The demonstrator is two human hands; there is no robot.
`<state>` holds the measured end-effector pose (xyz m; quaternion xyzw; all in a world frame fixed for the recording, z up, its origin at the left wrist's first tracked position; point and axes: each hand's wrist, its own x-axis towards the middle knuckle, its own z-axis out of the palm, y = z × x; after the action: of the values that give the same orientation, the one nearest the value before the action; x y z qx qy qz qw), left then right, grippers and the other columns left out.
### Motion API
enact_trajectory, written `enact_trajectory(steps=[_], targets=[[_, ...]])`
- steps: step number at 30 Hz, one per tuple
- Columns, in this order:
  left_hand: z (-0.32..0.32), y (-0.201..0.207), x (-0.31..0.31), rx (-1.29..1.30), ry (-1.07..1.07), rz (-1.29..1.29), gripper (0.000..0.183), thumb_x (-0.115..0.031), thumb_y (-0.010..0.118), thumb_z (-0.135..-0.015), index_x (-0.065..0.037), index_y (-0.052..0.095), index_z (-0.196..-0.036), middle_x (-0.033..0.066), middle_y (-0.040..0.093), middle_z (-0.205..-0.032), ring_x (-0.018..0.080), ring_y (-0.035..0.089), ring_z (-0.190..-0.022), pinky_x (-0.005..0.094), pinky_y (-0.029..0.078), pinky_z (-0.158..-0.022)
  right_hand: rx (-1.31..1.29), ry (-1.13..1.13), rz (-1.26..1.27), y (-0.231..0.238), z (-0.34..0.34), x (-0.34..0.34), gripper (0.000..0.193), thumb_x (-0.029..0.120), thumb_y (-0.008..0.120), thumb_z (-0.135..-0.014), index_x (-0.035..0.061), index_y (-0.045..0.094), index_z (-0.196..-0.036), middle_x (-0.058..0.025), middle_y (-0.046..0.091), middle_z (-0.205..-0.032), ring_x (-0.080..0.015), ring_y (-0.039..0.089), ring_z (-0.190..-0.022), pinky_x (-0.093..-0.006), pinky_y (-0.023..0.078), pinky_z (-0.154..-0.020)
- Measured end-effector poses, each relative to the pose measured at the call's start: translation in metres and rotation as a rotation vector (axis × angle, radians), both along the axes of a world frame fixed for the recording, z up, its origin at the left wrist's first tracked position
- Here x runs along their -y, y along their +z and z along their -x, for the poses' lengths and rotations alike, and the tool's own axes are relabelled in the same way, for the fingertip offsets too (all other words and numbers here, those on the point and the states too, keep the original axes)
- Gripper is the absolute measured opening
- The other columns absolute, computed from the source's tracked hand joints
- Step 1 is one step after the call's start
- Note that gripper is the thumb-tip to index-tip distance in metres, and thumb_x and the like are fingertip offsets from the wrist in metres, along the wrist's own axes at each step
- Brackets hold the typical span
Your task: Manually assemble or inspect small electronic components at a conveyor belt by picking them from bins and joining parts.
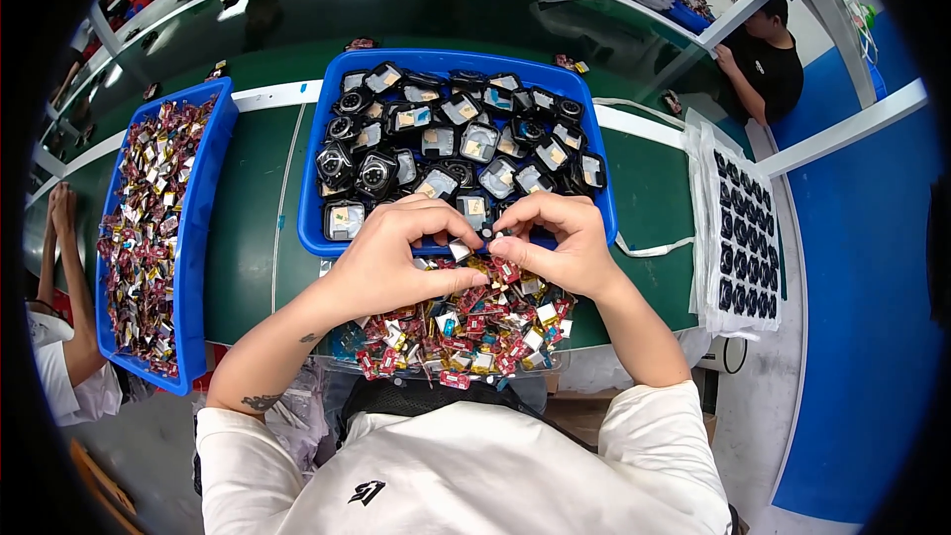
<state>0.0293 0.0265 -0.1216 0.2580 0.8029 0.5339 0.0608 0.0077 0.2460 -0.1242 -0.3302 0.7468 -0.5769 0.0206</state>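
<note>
Both of my hands meet over the near edge of a blue bin (606,193) full of black watch casings (479,142). My left hand (401,243) has curled fingers, its index fingertip at a small dark piece (486,234) and its thumb lower and apart. A small silvery block (460,251) shows beside those fingers. My right hand (563,238) pinches with thumb and index at the same dark piece; what exactly it grips is too small to name. Below them lies a heap of small red circuit boards with silvery blocks and yellow tape (466,332) in a transparent tray (561,362).
At left a long blue bin (194,238) holds more such parts. White trays (705,238) with rows of black round parts stand at right. Behind the bin runs a green conveyor belt (446,15) with a white rail (639,125). Other people sit at left, far left and right.
</note>
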Motion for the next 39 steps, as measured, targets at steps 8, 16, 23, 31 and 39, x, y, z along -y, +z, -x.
enact_trajectory(steps=[8, 16, 23, 31, 39], targets=[[0.000, -0.011, -0.004, -0.258, 0.028, -0.084, 0.019, -0.013, 0.081, -0.064, -0.003, 0.066, -0.072, 0.0058, 0.064, -0.079, 0.0184, 0.058, -0.075, 0.0294, 0.046, -0.066, 0.245, -0.036, 0.144, -0.002, -0.011, 0.006, 0.020, 0.008, 0.073, -0.078, -0.0004, 0.057, -0.086, -0.0052, 0.064, -0.078, -0.0083, 0.064, -0.073, -0.0209, 0.051, -0.063], [-0.002, -0.006, -0.003, 0.003, 0.026, -0.123, 0.013, -0.011, 0.076, -0.070, -0.003, 0.066, -0.073, 0.0019, 0.062, -0.071, 0.0086, 0.051, -0.066, 0.0233, 0.040, -0.056, 0.237, 0.055, 0.180, -0.006, -0.011, 0.003, 0.020, 0.001, 0.068, -0.076, -0.0005, 0.052, -0.088, -0.0073, 0.063, -0.083, -0.0105, 0.064, -0.078, -0.0234, 0.051, -0.067], [0.002, -0.010, 0.004, 0.101, -0.005, -0.201, 0.009, -0.012, 0.071, -0.075, -0.004, 0.067, -0.078, 0.0006, 0.061, -0.075, 0.0059, 0.047, -0.063, 0.0212, 0.038, -0.057, -0.234, 0.119, -0.028, -0.004, -0.010, 0.007, 0.030, -0.004, 0.068, -0.071, 0.0100, 0.071, -0.098, -0.0072, 0.061, -0.088, -0.0188, 0.060, -0.073, -0.0282, 0.050, -0.063], [0.000, -0.011, 0.000, 0.051, 0.020, -0.231, 0.011, -0.013, 0.067, -0.081, -0.003, 0.068, -0.085, 0.0013, 0.061, -0.072, 0.0055, 0.048, -0.064, 0.0207, 0.037, -0.057, -0.480, -0.060, 0.012, 0.001, -0.002, 0.006, 0.016, 0.003, 0.076, -0.067, 0.0056, 0.068, -0.081, -0.0080, 0.064, -0.089, -0.0149, 0.059, -0.081, -0.0250, 0.048, -0.060], [0.000, -0.011, 0.002, -0.008, 0.007, -0.350, 0.010, -0.012, 0.066, -0.082, -0.003, 0.067, -0.086, 0.0018, 0.063, -0.082, 0.0058, 0.050, -0.067, 0.0209, 0.038, -0.058, -0.093, 0.018, 0.068, -0.007, -0.007, 0.006, 0.013, 0.003, 0.075, -0.072, 0.0015, 0.066, -0.082, -0.0072, 0.065, -0.077, -0.0146, 0.063, -0.071, -0.0251, 0.048, -0.064]])
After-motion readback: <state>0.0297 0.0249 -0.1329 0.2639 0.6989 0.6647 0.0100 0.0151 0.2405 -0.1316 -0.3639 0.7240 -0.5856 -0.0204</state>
